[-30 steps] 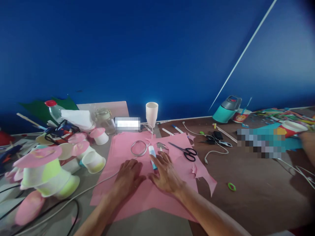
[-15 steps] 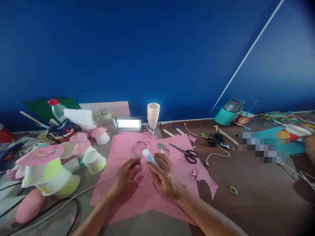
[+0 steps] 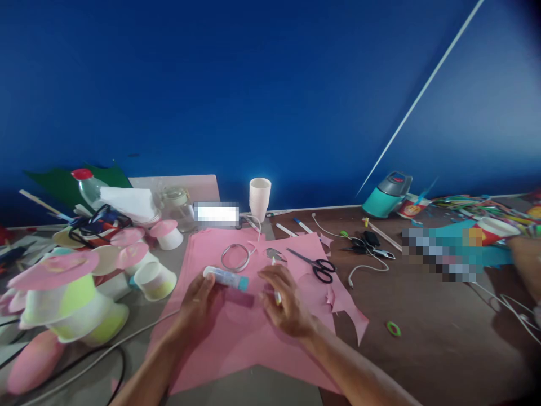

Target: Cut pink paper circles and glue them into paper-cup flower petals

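Observation:
My left hand (image 3: 200, 296) is closed round the white end of a pale blue glue stick (image 3: 228, 278) that has a teal end pointing right. Just right of it, my right hand (image 3: 289, 301) has curled fingers over the pink paper (image 3: 236, 355). A slim white pen-like thing (image 3: 278, 296) with a yellowish part shows between those fingers; its exact kind is unclear. Beyond the hands, a coiled wire ring (image 3: 235, 257) lies on the paper. Black-handled scissors (image 3: 323, 270) rest on the paper to the right, near a cut hole.
White paper cups with pink brims (image 3: 169, 234) crowd the left. A stack of white cups (image 3: 259, 197) stands by the blue wall. At right are a teal flask (image 3: 386, 197), a white cable (image 3: 367, 268), a green ring (image 3: 393, 329) and another person's hand (image 3: 526, 259).
The glue stick has gone from my right hand to my left and now lies level. My right hand has drawn away from it. The view has shifted slightly.

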{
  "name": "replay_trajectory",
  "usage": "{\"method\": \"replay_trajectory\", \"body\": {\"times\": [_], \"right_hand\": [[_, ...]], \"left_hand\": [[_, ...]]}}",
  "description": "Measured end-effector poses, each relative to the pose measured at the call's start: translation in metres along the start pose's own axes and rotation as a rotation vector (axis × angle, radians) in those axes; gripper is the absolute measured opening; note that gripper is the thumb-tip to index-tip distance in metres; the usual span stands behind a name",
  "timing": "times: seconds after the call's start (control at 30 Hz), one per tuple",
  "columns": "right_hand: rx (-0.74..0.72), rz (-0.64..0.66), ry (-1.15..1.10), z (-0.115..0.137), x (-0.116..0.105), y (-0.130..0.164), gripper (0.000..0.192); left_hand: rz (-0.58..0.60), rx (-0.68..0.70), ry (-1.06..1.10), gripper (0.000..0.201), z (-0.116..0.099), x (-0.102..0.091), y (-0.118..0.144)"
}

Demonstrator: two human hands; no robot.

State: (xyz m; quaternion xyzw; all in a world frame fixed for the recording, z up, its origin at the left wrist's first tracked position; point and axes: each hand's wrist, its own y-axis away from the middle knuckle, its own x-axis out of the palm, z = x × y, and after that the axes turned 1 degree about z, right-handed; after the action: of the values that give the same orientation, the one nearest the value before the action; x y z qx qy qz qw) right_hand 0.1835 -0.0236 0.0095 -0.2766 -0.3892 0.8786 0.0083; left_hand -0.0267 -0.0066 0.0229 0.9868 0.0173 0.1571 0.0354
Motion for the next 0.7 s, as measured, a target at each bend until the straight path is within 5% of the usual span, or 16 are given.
{"method": "replay_trajectory", "body": {"times": [0.13,0.27,0.7], "right_hand": [[0.105,-0.128,0.094,-0.02,-0.001,0.002,0.033],[0.163,-0.082,0.135,-0.023,0.004,0.004,0.03],[-0.002,0.125,0.06,0.003,0.004,0.002,0.028]], "left_hand": [[-0.055,0.017,0.238,0.037,-0.002,-0.002,-0.009],[-0.064,0.026,0.293,0.037,-0.002,-0.005,-0.013],[0.199,-0.012,-0.122,0.044,0.001,0.001,0.004]]}}
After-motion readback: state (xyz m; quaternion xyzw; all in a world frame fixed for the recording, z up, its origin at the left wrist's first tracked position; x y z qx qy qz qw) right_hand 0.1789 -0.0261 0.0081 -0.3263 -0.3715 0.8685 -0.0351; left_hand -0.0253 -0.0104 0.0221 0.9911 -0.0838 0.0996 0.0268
